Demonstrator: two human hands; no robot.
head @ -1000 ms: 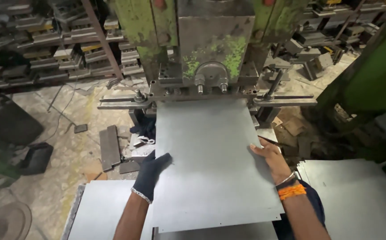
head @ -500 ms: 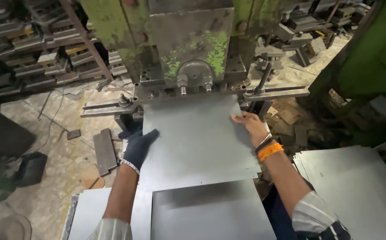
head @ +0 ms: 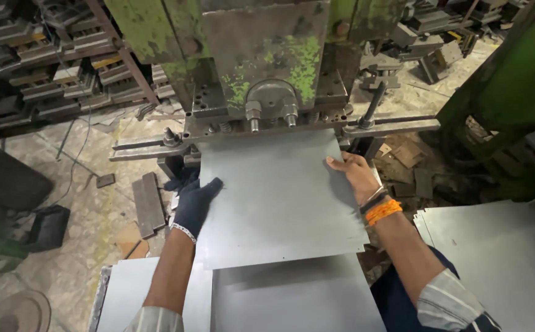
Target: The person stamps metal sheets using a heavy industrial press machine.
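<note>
The flat grey metal sheet (head: 279,197) lies with its far edge under the green-flecked steel press (head: 261,61). The gloved left hand (head: 193,200) grips its left edge and the bare right hand (head: 353,175) its right edge; both fingers should stay clear of the die while keeping the sheet square.

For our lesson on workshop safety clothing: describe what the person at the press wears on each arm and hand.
The left hand wears a dark blue knitted glove with a pale cuff edge. The right hand is bare, with a dark band and an orange band at the wrist. Both arms show pale, striped sleeves pushed up near the elbows.
</note>
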